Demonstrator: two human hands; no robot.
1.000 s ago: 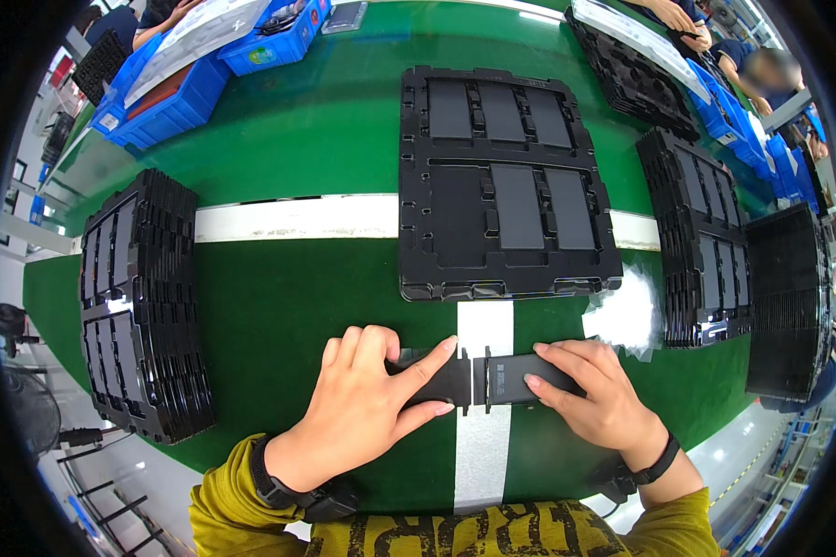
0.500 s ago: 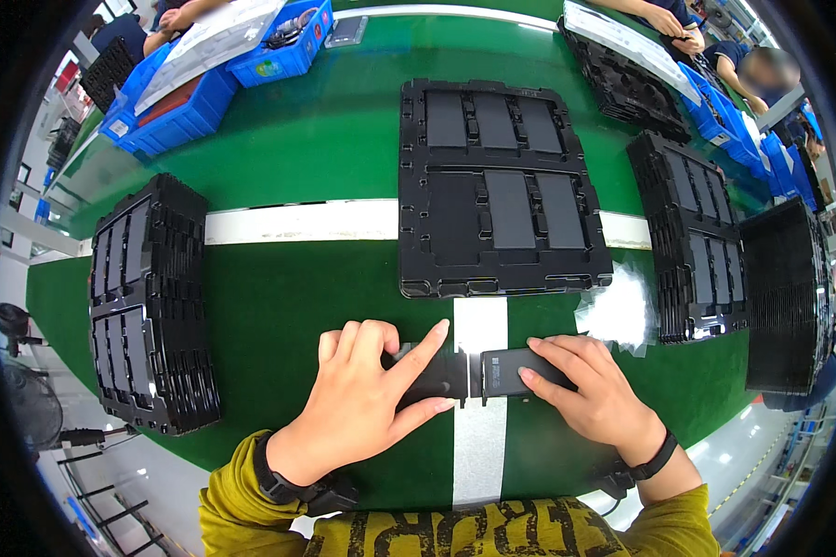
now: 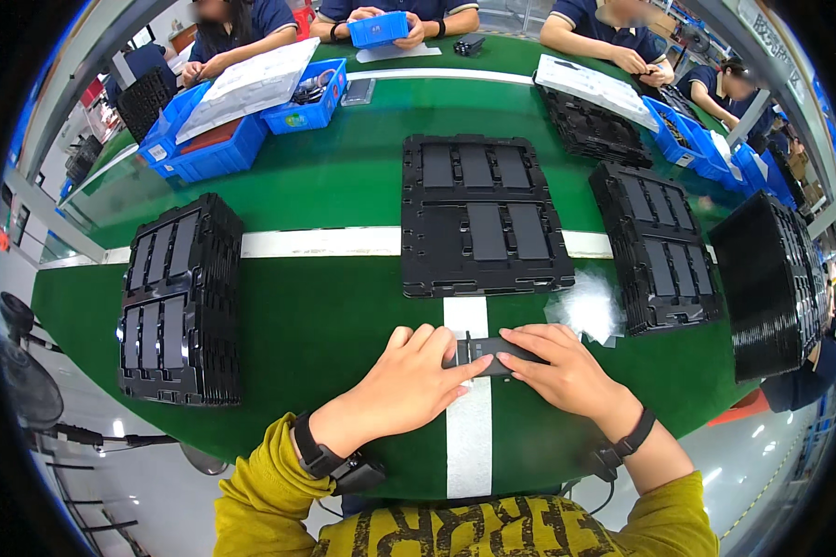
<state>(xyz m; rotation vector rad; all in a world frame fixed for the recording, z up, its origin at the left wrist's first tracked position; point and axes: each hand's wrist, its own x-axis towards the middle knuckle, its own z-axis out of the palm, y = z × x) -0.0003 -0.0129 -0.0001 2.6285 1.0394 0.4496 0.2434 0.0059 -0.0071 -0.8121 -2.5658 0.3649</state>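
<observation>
A dark flat rectangular block [image 3: 518, 349] with faint print lies over the white stripe on the green table. My right hand [image 3: 576, 382] grips its right part, thumb and fingers along it. From the left, my left hand [image 3: 407, 385] holds a black flat piece [image 3: 463, 353], mostly hidden behind its fingers. This piece meets the block's left end, where a thin upright edge shows; whether they are joined I cannot tell. The left index fingertip reaches the block's near left corner. Beyond my hands stands a black tray [image 3: 441, 243] with grey flat panels in its slots.
Stacked black trays stand left [image 3: 181, 316] and right [image 3: 655, 251], beside a taller dark stack [image 3: 771, 288]. Clear plastic film [image 3: 585, 309] lies beyond my right hand. Blue bins [image 3: 218, 153] sit at the far left. Across the table several people work; one holds a blue box [image 3: 378, 30].
My left hand has come rightward, and its piece now meets the block. Its index finger has lowered from a raised position toward the block. The view has tilted up, showing more people.
</observation>
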